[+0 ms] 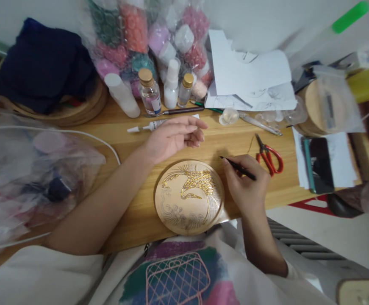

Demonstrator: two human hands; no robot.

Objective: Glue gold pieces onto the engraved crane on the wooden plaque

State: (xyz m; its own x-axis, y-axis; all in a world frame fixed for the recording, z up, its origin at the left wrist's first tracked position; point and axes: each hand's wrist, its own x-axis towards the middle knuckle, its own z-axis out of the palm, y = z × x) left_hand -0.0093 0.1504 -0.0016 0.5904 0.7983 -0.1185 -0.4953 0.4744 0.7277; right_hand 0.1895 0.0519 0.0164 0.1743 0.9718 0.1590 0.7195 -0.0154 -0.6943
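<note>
My right hand grips a slim black pen-like tool, its thin tip pointing up and left; its exact kind is not clear. Close by on the left lies a round wooden plaque with a crane drawn on it. Gold lines trace the bird's neck, head and feathers, while grey drawn lines show along the lower part. Above the plaque, my left hand hovers with its palm partly turned up, fingers loosely bent and nothing in them. Behind its wrist lies a white tube with a narrow nozzle, partly covered.
Red-handled scissors lie right of my right hand. Small bottles and a dark-handled tool line the back. Papers lean behind, and a phone rests at right. Plastic bags and a white cable fill the left.
</note>
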